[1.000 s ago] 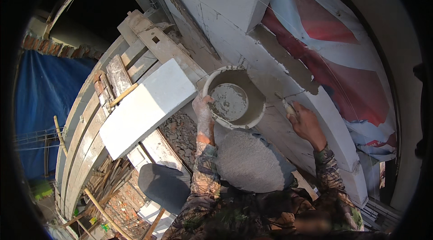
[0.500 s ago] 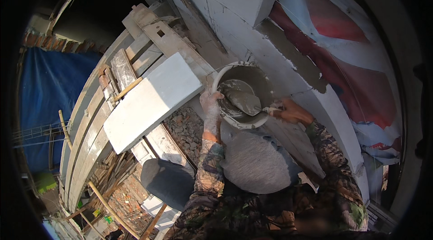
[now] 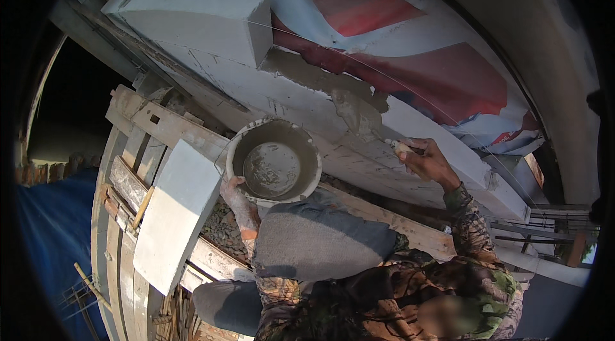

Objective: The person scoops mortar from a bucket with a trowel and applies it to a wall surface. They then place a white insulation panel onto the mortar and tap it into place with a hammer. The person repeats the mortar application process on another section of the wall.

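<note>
With the left hand (image 3: 239, 203) gripping the bucket (image 3: 305, 154) and the right hand (image 3: 426, 160) pinching the trowel (image 3: 366, 128), mortar (image 3: 351, 109) could slide off should the trowel tip steeply.

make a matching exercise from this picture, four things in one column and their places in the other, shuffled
1. round white bucket
2. grey mortar-smeared metal trowel
3. loose white rectangular block
4. blue sheet tarpaulin

A. at the picture's far left
B. in the right hand
C. lying over the wooden boards
D. rim held by the left hand

Pairs: 1-D, 2-B, 3-C, 4-A
</note>
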Demonstrator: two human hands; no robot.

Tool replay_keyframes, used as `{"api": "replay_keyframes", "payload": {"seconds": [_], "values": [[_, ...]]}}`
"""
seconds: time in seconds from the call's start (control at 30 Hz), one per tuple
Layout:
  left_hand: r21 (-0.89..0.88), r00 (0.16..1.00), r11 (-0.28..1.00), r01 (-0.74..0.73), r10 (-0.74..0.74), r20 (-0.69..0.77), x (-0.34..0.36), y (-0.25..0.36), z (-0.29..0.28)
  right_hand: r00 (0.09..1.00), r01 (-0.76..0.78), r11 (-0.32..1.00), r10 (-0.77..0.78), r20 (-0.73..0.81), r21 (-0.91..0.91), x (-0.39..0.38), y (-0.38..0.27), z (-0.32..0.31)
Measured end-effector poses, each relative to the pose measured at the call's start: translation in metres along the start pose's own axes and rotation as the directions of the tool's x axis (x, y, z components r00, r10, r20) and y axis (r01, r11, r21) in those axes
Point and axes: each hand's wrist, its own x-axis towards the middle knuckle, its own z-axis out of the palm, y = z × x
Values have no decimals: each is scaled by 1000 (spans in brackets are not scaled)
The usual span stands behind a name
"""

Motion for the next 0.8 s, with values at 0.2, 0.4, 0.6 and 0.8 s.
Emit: {"api": "replay_keyframes", "payload": {"seconds": [0.2, 0.4, 0.6, 0.8], "values": [[-43, 999, 999, 23, -24, -26, 1, 4, 4, 853, 13, 545, -444, -275, -838, -53, 1, -33], [-42, 996, 997, 59, -61, -62, -2, 6, 6, 885, -15, 705, -321, -337, -709, -39, 18, -5], [-29, 993, 994, 102, -104, -61, -5, 11, 7, 936, -144, 893, -16, -351, -426, -62, 77, 1], [-10, 994, 996, 85, -85, -65, -3, 12, 10, 835, -284, 931, 358, -418, 231, -102, 73, 4]]}}
